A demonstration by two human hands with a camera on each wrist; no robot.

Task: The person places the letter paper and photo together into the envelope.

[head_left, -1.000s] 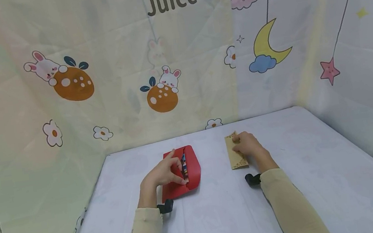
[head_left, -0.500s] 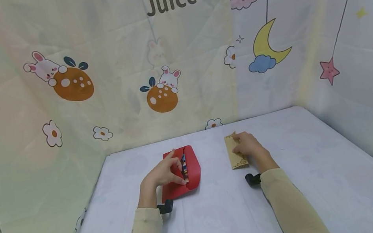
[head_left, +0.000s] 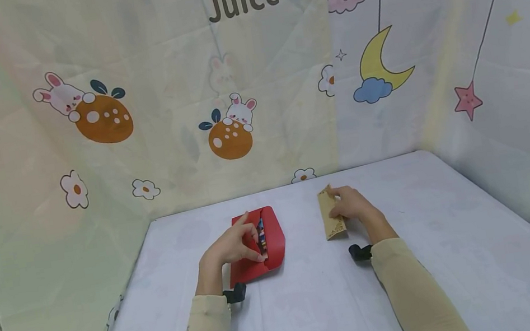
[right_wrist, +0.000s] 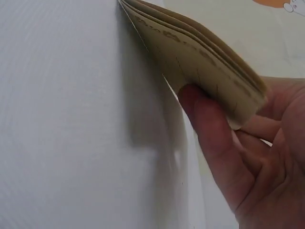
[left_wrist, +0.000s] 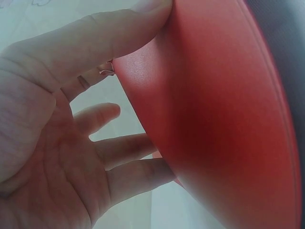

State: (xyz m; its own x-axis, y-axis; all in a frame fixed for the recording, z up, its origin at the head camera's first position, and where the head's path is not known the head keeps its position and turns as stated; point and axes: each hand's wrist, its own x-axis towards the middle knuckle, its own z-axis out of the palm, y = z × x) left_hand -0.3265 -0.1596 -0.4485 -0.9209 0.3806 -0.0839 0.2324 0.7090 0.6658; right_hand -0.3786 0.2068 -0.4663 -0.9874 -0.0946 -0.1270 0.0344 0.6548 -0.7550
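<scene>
A red envelope (head_left: 274, 240) lies on the table's left-middle with its flap spread to the right. My left hand (head_left: 228, 246) grips the envelope at its mouth, the thumb at the lower edge and fingers toward the top. Inside the mouth shows a strip of something colourful (head_left: 261, 234). In the left wrist view the thumb presses the red paper (left_wrist: 214, 95) while other fingers reach behind it. Farther right, my right hand (head_left: 353, 204) pinches a tan folded paper (head_left: 330, 218) with brown ornament at its ends. The right wrist view shows its several layers, one edge raised off the table.
A white cloth covers the table (head_left: 310, 306). Behind it hangs a cartoon-printed curtain (head_left: 183, 160), with another fabric wall (head_left: 524, 163) on the right. Black wrist cameras sit at both cuffs, the right one (head_left: 360, 253) near the tan paper.
The tan paper's right side has lifted and tilted leftward, so it looks narrower, and my right hand has shifted slightly left with it. My left hand and the envelope have stayed still.
</scene>
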